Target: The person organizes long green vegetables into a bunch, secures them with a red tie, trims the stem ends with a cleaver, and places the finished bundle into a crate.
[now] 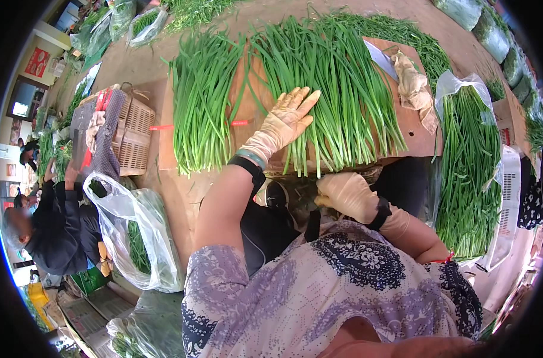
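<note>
My left hand (283, 123), in a pale rubber glove, rests palm down with spread fingers on the left edge of a wide layer of green garlic chives (334, 98). Their pale stem ends point towards me on a wooden board (253, 85). A smaller bundle of chives (202, 103) lies left of it, over a red tape (240, 122). My right hand (345, 197), also gloved, is curled below the board's near edge; whether it holds something cannot be told. A knife blade (381, 58) and a crumpled cloth glove (412, 87) lie at the board's right.
Chives in a clear plastic bag (468, 170) stand at the right by a white crate (509, 192). A plastic bag (159, 241) and a tan basket (135, 134) are at the left, near a seated person (56, 237). Loose greens (405, 33) lie behind the board.
</note>
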### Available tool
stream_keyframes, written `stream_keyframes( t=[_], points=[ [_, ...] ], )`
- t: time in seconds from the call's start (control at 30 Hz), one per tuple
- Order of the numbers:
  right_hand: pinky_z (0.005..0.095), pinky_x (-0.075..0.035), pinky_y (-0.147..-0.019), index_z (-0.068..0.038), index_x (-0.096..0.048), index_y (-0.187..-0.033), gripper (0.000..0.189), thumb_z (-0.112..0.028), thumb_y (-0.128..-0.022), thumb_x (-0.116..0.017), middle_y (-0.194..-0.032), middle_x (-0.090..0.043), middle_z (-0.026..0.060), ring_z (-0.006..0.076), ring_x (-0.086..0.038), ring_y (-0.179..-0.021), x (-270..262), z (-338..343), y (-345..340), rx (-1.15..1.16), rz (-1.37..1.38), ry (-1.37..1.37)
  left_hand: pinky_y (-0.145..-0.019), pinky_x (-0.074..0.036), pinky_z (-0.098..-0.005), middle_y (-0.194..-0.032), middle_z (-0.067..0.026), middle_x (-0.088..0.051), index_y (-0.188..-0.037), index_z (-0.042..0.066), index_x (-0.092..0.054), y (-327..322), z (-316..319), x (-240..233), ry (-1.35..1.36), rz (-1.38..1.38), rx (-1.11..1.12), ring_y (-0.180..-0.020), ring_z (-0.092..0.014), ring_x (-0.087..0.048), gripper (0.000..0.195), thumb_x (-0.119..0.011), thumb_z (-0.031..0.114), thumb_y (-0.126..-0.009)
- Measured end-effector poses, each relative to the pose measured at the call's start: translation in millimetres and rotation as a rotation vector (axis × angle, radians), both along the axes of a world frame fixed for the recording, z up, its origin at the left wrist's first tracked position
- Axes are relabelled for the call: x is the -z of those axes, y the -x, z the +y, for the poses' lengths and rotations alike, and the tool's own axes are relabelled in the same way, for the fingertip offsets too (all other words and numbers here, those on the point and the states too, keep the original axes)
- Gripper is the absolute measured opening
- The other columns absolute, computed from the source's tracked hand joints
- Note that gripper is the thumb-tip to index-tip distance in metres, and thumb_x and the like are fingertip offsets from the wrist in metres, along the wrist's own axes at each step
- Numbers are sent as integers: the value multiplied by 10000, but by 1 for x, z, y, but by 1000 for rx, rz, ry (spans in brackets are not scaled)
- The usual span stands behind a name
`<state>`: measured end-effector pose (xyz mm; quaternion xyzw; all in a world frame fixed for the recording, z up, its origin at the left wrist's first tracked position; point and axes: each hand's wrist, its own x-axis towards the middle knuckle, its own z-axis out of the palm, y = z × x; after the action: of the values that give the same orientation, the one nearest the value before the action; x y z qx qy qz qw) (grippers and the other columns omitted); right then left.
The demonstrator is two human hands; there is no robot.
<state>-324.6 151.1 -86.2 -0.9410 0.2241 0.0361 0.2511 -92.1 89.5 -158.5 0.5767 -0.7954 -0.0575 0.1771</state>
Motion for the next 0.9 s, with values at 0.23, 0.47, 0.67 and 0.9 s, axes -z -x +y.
stream_keyframes(
  t=[0.23, 0.47, 0.67, 0.9],
  points=[
    [338, -510, -715, -53, -599, -869, 183, -177, -737, -630, -882, -576, 108, 273, -600, -873, 40, -2, -55, 130, -241, 490, -1141, -210, -468, -1479, -155, -326, -1485, 194, -242, -1, -2, 2, -4, -7, 1, -1370, -343, -301, 630, -513, 281, -924],
    [334, -518, -605, -125, -659, -876, 131, -164, -787, -572, -815, -674, 94, 239, -663, -735, 44, 34, -1, -412, 176, -58, -1137, -217, -473, -1460, -149, -361, -1465, 177, -289, -8, 2, 0, 22, 0, 27, -1357, -342, -324, 627, -543, 286, -903],
    [349, -510, -559, -47, -589, -1139, 453, -369, -831, -671, -827, -620, 98, 237, -629, -644, -1, -67, 62, 683, -286, 275, -1068, -293, -523, -1319, -152, -493, -1175, 71, -596, 16, -11, -61, 351, -85, -28, -1262, -365, -409, 463, -687, 320, -795],
    [362, -515, -671, -49, -348, -1411, 795, -316, -765, -727, -885, -583, 242, 287, -635, -756, 60, -94, 57, 711, -421, 290, -1128, -128, -565, -1504, -108, -286, -1479, 251, -273, 52, -22, -49, -135, -196, 12, -1415, -335, -201, 802, -647, 474, -806]
  ],
)
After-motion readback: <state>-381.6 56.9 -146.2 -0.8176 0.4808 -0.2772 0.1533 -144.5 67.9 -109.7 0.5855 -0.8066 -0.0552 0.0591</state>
